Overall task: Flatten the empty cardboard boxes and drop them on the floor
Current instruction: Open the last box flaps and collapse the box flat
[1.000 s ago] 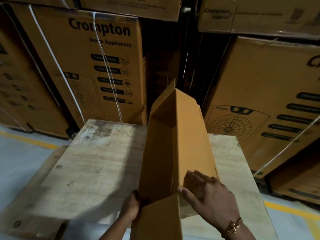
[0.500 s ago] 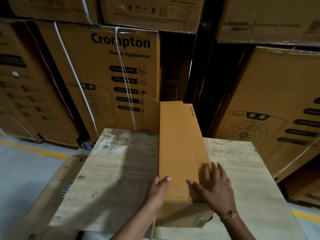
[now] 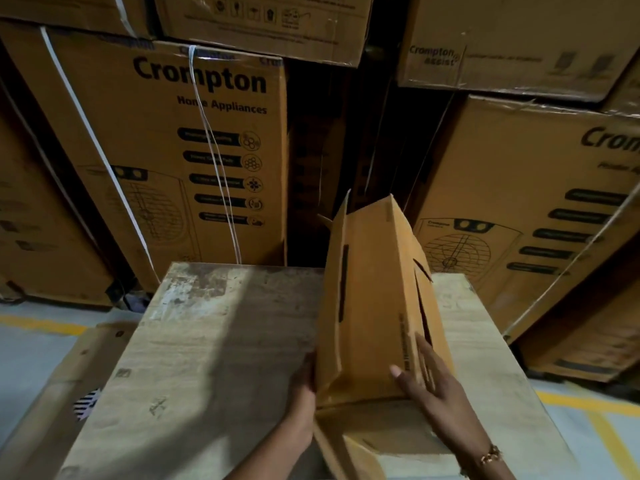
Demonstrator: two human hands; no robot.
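A narrow brown cardboard box point(image 3: 367, 299) stands tilted on its near end on the wooden table point(image 3: 225, 358), partly collapsed, with its far end raised and open flaps at the top. My left hand point(image 3: 300, 396) holds the box's lower left side; its fingers are hidden behind the cardboard. Straight fingers of my right hand point(image 3: 427, 382) press flat against the box's right face. A bracelet sits on that wrist. A loose flap point(image 3: 377, 441) of the box lies on the table near me.
Tall stacks of printed Crompton cartons point(image 3: 194, 150) wall off the far side and right point(image 3: 540, 209), close behind the table. A flat piece of cardboard point(image 3: 65, 379) lies on the grey floor at left. Yellow floor lines point(image 3: 595, 410) run on both sides.
The box lay flat on the table half a second ago; now its far end is lifted and it stands on edge. Both hands stay at its near end.
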